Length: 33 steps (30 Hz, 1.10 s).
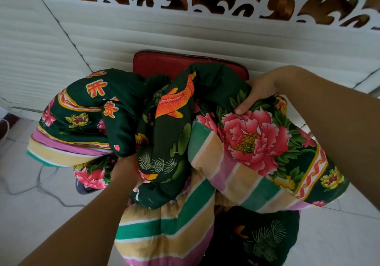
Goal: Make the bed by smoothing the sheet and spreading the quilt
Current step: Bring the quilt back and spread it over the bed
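A thick quilt (176,134), dark green with pink peonies, orange fish and a striped pink, green and cream lining, is bunched in a heap over a red chair (164,64). My left hand (125,170) grips a fold at the heap's lower middle, its fingers buried in the cloth. My right hand (257,92) grips the upper right fold, thumb pressed on the fabric above a large peony. No bed or sheet is in view.
A white ribbed wall panel (185,35) with a carved fretwork top stands right behind the chair. Pale floor tiles (30,183) lie left and right, with thin grey cables (41,185) trailing on the left. Part of the quilt hangs down near my legs.
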Motion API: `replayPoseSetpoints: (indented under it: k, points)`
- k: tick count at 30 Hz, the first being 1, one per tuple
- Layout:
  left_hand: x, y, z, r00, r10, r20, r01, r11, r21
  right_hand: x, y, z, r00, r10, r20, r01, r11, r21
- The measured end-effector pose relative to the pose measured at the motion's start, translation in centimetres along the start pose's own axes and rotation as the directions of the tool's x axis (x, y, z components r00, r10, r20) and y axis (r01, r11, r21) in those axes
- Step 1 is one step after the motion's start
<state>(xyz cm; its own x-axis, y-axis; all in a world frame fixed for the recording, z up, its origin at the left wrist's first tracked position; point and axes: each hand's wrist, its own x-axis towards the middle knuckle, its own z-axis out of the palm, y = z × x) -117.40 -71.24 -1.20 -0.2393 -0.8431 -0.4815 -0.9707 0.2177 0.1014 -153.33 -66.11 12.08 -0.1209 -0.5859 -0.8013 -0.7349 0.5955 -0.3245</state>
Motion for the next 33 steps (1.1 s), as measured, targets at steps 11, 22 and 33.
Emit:
replayPoseSetpoints:
  k: [11, 22, 33]
  points:
    - [0.7, 0.5, 0.0, 1.000, -0.006, 0.010, 0.005, 0.997, 0.075, 2.2, -0.8, 1.1, 0.987, 0.001, -0.162, 0.011, 0.997, 0.071]
    - [1.4, 0.1, 0.2, 1.000, -0.007, 0.018, 0.006, 1.000, 0.008, 2.9, -2.3, 1.1, 0.988, 0.068, -0.136, -0.078, 0.995, -0.066]
    - [1.8, -0.6, 0.7, 0.999, 0.033, 0.012, -0.033, 0.999, -0.011, 3.4, -1.7, 2.9, 0.980, 0.027, -0.198, -0.012, 0.997, 0.077]
